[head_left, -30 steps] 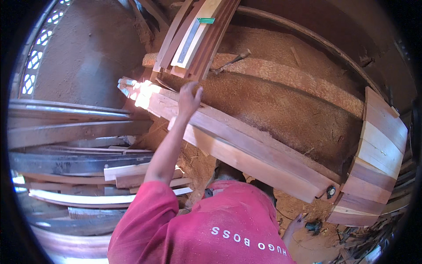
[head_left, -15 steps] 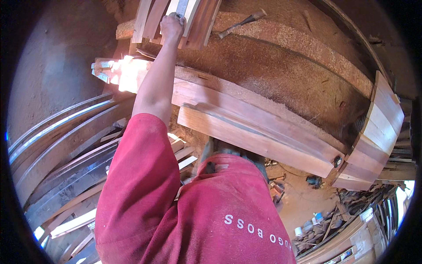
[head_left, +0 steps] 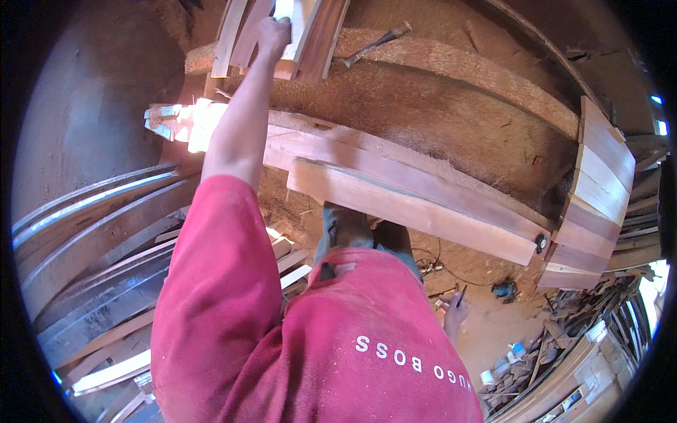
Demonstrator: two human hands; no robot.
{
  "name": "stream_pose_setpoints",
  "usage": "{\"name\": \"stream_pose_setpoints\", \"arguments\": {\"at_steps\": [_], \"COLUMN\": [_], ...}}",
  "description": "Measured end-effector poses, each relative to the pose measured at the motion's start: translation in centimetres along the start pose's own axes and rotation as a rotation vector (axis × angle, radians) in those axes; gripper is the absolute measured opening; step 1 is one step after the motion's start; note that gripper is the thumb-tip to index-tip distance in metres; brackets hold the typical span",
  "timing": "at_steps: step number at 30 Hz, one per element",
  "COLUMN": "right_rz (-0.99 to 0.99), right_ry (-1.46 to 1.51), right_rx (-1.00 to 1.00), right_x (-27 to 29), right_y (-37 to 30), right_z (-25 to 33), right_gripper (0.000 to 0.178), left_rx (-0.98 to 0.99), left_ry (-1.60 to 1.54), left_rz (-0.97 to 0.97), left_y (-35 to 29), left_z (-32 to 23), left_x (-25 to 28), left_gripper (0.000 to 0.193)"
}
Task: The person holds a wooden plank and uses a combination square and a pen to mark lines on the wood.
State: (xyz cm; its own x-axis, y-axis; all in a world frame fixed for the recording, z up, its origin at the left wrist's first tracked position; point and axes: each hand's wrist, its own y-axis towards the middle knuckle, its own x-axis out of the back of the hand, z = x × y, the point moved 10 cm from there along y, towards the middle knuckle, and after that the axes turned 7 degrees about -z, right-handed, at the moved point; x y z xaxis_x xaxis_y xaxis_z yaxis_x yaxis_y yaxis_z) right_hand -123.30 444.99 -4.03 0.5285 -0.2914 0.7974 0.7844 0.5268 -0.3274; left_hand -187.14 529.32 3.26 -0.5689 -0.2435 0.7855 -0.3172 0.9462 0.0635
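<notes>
Across the shirt (head_left: 317,338) runs white lettering (head_left: 417,367), the right hand (head_left: 453,319) gripping a stick (head_left: 462,294).

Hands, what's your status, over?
Left hand at wood strips, grip unclear. Right hand holding dark stick. Chisel-like tool lying nearby.

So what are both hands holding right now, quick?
Left hand: closed on the end of a bright strip.
Right hand: closed, holding a dark pencil-like stick.

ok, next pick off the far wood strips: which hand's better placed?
Left, probably. The left hand is at the wood strips; the right hand is down beside the red shirt, away from them, and holds a slim dark object.
</notes>
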Motion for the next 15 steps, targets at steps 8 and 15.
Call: {"name": "stream_pose_setpoints", "arguments": {"at_steps": [8, 15], "right_rz": [-0.225, -0.149], "right_ry": [0.463, 1.050], "right_rx": [0.053, 0.264], "right_x": [4.0, 10.9], "right_y": [0.1, -8.4], "right_z": [18.5, 29.8], "right_gripper": [0.034, 0.043], "left_rx": [-0.450, -0.649], "left_ry": [-0.728, -0.544], "left_rz": [0.092, 0.982], "left_y": [-40.2, -69.2], "left_z": [-19.7, -24.5], "left_x": [3.8, 2.6], "left_gripper": [0.026, 0.031]}}
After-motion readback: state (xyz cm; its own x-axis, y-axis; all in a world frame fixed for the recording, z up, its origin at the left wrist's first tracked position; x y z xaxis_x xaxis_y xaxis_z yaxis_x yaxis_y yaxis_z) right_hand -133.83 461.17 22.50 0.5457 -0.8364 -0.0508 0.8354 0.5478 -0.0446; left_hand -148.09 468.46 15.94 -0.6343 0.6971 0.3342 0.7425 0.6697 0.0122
